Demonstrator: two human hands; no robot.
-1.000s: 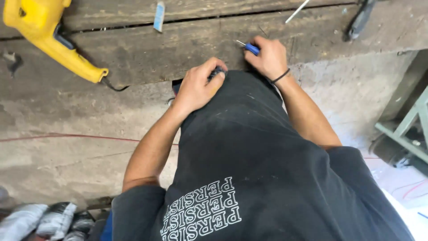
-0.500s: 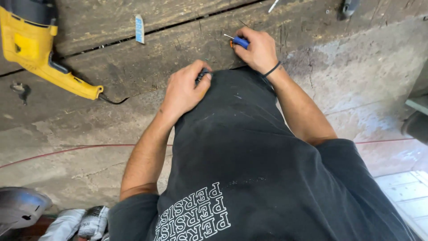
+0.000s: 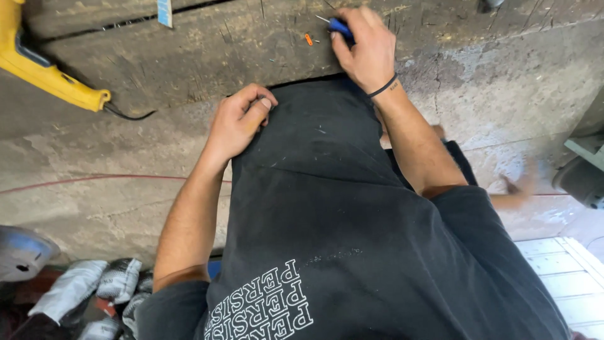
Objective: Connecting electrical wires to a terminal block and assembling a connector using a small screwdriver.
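workbench (image 3: 207,56): rough, scratched, weathered wood, matt. power tool (image 3: 44,69): smooth yellow plastic, slight gloss. screwdriver (image 3: 338,26): glossy blue plastic handle, thin metal shaft. shirt (image 3: 352,214): matt black cloth, dusty. floor (image 3: 94,151): rough, stained concrete. wristband (image 3: 382,87): thin, black, matt.

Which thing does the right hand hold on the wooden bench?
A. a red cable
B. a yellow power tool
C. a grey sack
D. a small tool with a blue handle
D. The right hand grips a small blue-handled tool on the bench; the yellow power tool lies far off to the left, untouched.
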